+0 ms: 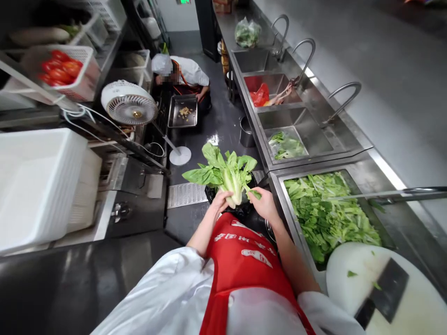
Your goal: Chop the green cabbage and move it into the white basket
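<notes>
In the head view, the leafy green bunch (226, 179) is held up in front of the red apron (244, 265), above a black-lined bin (244, 211). The left hand (222, 200) grips it low, with fingers and thumb closed around the pale base, so nearly all of the bunch lies beyond that hand. The right hand (264, 203) is drawn in narrow and pinches a small outer leaf (253, 193) at the bunch's right side; the bunch's base sits between the two hands.

The base points back toward the wearer and the leaf tips point away, toward the far end of the aisle. The long axis runs from base to tips, away from the body and leaning slightly left, while the leaves fan out to both sides, one large leaf reaching farthest left.

Right of the hands, a sink (277, 186) is filled with loose greens (324, 209). Nearer the wearer, a round white cutting board (415, 298) overlaps its corner and carries a dark-bladed cleaver (389, 286) and scraps of leaf. On the left stand stacked white crates (35, 186). Farther off, past a white fan (130, 104), a crouching person (188, 72) is at a metal tray (182, 120) with small pale pieces in it.
</notes>
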The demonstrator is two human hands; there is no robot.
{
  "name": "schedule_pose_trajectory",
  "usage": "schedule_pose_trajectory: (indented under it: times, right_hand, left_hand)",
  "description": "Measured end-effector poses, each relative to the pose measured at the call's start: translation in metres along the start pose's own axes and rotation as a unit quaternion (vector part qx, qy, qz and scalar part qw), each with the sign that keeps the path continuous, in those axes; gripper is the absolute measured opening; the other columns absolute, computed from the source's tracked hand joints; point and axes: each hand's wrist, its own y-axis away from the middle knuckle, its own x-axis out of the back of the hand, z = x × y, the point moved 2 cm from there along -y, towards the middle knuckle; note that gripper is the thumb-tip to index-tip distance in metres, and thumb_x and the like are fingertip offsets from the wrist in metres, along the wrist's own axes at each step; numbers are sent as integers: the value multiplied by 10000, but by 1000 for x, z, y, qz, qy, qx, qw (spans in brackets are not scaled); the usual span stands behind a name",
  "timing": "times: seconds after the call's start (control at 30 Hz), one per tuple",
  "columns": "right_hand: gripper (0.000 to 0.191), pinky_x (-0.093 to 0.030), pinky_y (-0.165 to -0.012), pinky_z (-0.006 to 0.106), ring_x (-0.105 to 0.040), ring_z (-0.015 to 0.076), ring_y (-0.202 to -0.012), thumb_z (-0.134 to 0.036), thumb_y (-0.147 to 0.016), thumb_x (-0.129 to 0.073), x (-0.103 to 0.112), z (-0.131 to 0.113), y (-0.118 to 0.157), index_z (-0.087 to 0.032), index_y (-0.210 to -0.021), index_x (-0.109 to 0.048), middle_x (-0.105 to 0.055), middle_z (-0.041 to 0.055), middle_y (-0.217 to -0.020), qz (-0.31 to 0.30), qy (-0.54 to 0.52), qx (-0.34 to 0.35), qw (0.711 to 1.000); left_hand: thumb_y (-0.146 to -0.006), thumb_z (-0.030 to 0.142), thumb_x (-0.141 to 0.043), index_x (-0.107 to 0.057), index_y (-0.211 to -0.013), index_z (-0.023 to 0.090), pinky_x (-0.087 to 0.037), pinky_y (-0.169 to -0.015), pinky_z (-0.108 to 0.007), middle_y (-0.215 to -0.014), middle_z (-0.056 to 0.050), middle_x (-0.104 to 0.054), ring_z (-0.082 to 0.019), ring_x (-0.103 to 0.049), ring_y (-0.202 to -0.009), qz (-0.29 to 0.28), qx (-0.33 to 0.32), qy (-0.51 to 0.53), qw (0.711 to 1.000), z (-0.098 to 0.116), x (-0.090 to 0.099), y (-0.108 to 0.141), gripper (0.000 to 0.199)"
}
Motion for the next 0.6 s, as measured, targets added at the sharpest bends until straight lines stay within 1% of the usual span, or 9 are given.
schedule_pose_trajectory:
  times: [0.1, 0.17, 0.27, 0.33, 0.4, 0.43, 0.5, 0.57, 0.6]
  right_hand:
    - [287, -485, -674, 306, -642, 199, -660, -448, -879, -627, 11, -8, -7, -188, -865, -745, -722, 33, -738, -40, 24, -5, 999]
    - [291, -493, -703, 317, -640, 208, -692, -449, -846, -642, 15, -10, -18, -176, -832, -743, -717, 39, -738, -46, 38, -6, 998]
    - [327, -514, -782, 337, -659, 232, -802, -463, -794, -678, 11, -4, -44, -157, -880, -754, -743, 56, -846, -6, 41, -11, 999]
    - [370, -520, -805, 334, -659, 237, -853, -489, -813, -660, 5, 5, -66, -146, -917, -750, -746, 67, -905, 39, 35, -13, 999]
    - [433, -527, -814, 326, -662, 236, -887, -513, -885, -579, -2, 16, -89, -125, -994, -739, -740, 88, -944, 92, 37, -28, 995]
    - [473, -532, -843, 329, -667, 244, -938, -518, -911, -554, -6, 21, -100, -111, -1079, -726, -739, 111, -1006, 110, 51, -41, 992]
    - [600, -519, -969, 374, -637, 290, -1160, -531, -919, -583, -17, 29, -116, -89, -1321, -639, -678, 191, -1277, 115, 117, -70, 984]
    - [750, -456, -1103, 450, -493, 345, -1398, -520, -904, -646, -30, 36, -122, -103, -1509, -493, -480, 246, -1546, 95, 199, -87, 971]
    - [747, -423, -1144, 470, -439, 349, -1453, -490, -922, -637, -36, 39, -119, -109, -1539, -461, -419, 249, -1597, 87, 225, -91, 966]
  left_hand:
    - [-512, 147, -819, -721, -1008, 103, -587, -985, -534, -926, -130, -795, -387, -755, -1034, -28, 48, 4, 998, 1, 26, 5, 507]
    - [-505, 128, -794, -718, -967, 105, -590, -961, -558, -880, -135, -788, -412, -752, -1037, -53, 87, 10, 995, -2, 41, 10, 469]
    - [-508, 123, -758, -704, -941, 116, -589, -953, -575, -843, -126, -780, -423, -750, -1035, -54, 112, 29, 992, -10, 56, 16, 436]
    - [-522, 136, -726, -696, -952, 112, -588, -964, -554, -837, -119, -776, -406, -751, -1036, -26, 115, 47, 992, -14, 62, 18, 432]
    - [-548, 150, -680, -694, -980, 104, -597, -954, -503, -857, -115, -779, -379, -751, -1039, 8, 115, 63, 991, -16, 66, 19, 435]
    - [-570, 157, -658, -694, -1001, 104, -602, -940, -474, -878, -111, -782, -362, -751, -1043, 25, 113, 68, 991, -15, 68, 20, 436]
    - [-624, 169, -621, -694, -1036, 118, -606, -914, -432, -911, -96, -786, -331, -750, -1047, 54, 103, 67, 991, -12, 72, 21, 422]
    - [-682, 175, -595, -691, -1072, 129, -598, -930, -414, -952, -83, -788, -309, -747, -1064, 64, 91, 61, 992, -5, 75, 21, 404]
    - [-699, 175, -587, -689, -1086, 128, -590, -949, -410, -978, -81, -788, -305, -745, -1073, 60, 88, 57, 993, -2, 76, 21, 403]
